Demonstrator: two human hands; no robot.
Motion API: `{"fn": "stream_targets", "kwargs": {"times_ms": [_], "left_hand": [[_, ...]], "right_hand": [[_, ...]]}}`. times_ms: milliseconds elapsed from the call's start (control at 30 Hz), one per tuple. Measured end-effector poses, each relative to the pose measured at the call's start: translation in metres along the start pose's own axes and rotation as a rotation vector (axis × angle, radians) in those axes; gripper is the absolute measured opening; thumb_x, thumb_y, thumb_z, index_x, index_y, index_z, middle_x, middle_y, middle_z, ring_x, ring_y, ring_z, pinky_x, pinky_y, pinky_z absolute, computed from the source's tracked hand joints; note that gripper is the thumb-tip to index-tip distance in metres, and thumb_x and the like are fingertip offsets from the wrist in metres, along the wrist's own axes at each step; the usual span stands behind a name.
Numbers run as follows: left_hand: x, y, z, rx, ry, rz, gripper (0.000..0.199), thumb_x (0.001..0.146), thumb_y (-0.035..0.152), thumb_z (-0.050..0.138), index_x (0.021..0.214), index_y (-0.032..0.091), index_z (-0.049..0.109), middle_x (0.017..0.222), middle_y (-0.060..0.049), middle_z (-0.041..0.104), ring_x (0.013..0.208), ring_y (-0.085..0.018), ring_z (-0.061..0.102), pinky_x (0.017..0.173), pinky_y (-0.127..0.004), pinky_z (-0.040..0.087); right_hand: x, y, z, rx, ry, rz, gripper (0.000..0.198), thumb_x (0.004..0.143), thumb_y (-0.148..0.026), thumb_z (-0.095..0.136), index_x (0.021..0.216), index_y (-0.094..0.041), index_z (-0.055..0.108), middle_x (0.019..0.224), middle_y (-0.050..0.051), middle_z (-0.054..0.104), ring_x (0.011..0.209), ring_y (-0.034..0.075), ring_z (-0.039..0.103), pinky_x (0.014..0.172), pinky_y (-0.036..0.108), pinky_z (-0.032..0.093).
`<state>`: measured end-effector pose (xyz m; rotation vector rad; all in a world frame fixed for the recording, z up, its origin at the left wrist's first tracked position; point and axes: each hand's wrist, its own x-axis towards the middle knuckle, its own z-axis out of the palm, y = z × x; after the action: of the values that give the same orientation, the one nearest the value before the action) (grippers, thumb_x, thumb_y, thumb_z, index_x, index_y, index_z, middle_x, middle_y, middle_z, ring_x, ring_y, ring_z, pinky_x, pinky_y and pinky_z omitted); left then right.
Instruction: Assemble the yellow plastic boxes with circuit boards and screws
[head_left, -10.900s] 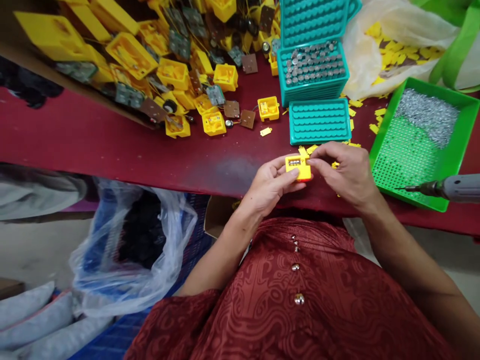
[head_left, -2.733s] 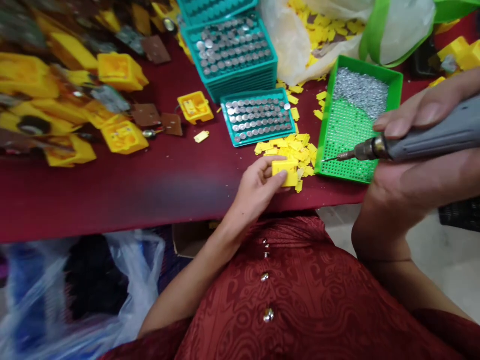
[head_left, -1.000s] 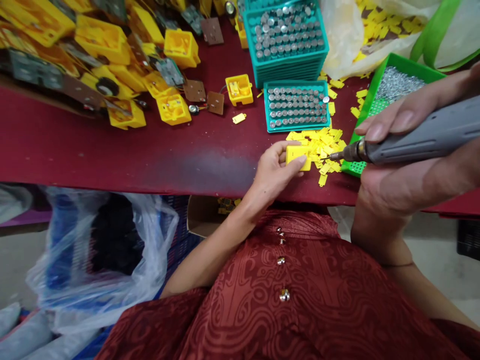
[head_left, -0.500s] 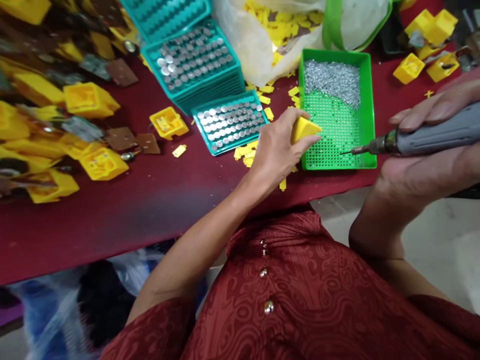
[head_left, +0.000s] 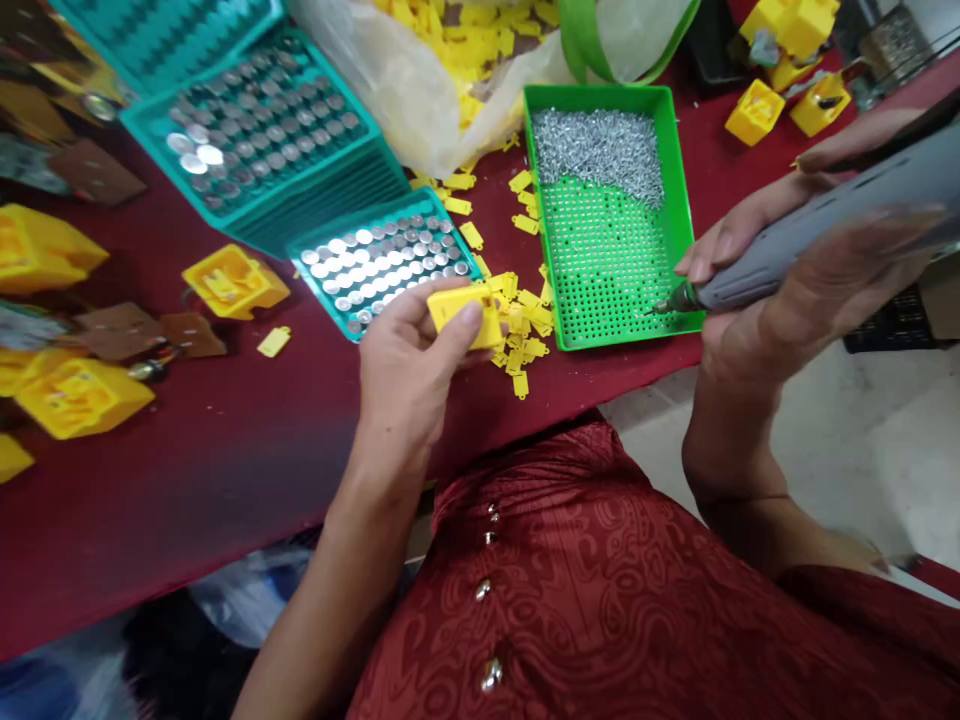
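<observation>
Between the thumb and fingers of my left hand (head_left: 409,365) is a yellow plastic housing (head_left: 455,303), held above the table edge in front of the small teal tray (head_left: 390,262) of round metal cells. My right hand (head_left: 780,280) is wrapped round a grey electric screwdriver (head_left: 817,220), its thin bit pointing left over the near right corner of a green basket (head_left: 615,345). Small silver screws (head_left: 600,150) are heaped at the far end of that basket. Small yellow plastic tabs (head_left: 521,320) lie loose between my left hand and the basket.
A stack of teal trays (head_left: 255,130) with more round cells stands at the back left. Yellow housings (head_left: 232,280) with brown boards lie on the left, others (head_left: 756,112) at the far right. A plastic bag (head_left: 405,110) of yellow tabs sits behind. The red table's (head_left: 247,500) front edge runs before me.
My left hand has drawn back from the green basket's side and turned the yellow housing over. The screwdriver stays over the basket's near right part. The whole view has shifted.
</observation>
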<state>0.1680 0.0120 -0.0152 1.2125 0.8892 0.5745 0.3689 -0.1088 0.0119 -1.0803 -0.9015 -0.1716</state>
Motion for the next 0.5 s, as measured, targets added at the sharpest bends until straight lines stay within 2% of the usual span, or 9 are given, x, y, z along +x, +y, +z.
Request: {"fn": "stream_targets", "kwargs": {"times_ms": [167, 333, 433, 500], "left_hand": [[-0.021, -0.008, -0.008, -0.041, 0.058, -0.095, 0.054, 0.068, 0.054, 0.101, 0.103, 0.023, 0.074, 0.094, -0.006, 0.084, 0.081, -0.025, 0.085, 0.053, -0.025, 0.065], [-0.023, -0.014, -0.009, -0.043, 0.077, -0.106, 0.058, 0.065, 0.055, 0.101, 0.103, 0.022, 0.072, 0.089, -0.005, 0.084, 0.075, -0.023, 0.084, 0.05, -0.021, 0.062], [-0.023, -0.015, -0.009, -0.036, 0.072, -0.099, 0.056, 0.066, 0.053, 0.101, 0.103, 0.023, 0.072, 0.088, -0.004, 0.083, 0.074, -0.022, 0.084, 0.049, -0.02, 0.062], [-0.022, -0.016, -0.009, -0.028, 0.067, -0.087, 0.056, 0.067, 0.053, 0.1, 0.104, 0.022, 0.072, 0.09, -0.004, 0.083, 0.074, -0.021, 0.083, 0.05, -0.02, 0.062]], "right_hand": [[-0.002, 0.005, 0.0, 0.012, 0.032, 0.009, 0.04, 0.101, -0.063, 0.068, 0.105, -0.024, 0.067, 0.063, -0.01, 0.051, 0.046, 0.001, 0.052, 0.043, 0.012, 0.048], [-0.002, 0.004, -0.001, -0.035, -0.012, -0.003, 0.041, 0.1, -0.067, 0.068, 0.103, -0.025, 0.065, 0.061, -0.012, 0.049, 0.046, 0.0, 0.051, 0.043, 0.01, 0.048], [-0.007, -0.004, 0.004, -0.011, 0.046, 0.051, 0.04, 0.1, -0.066, 0.069, 0.105, -0.026, 0.068, 0.065, -0.009, 0.047, 0.051, 0.0, 0.054, 0.047, 0.012, 0.051], [-0.01, -0.008, 0.009, -0.006, 0.078, 0.202, 0.053, 0.09, -0.078, 0.071, 0.11, -0.029, 0.064, 0.068, -0.009, 0.044, 0.053, 0.0, 0.054, 0.047, 0.012, 0.05]]}}
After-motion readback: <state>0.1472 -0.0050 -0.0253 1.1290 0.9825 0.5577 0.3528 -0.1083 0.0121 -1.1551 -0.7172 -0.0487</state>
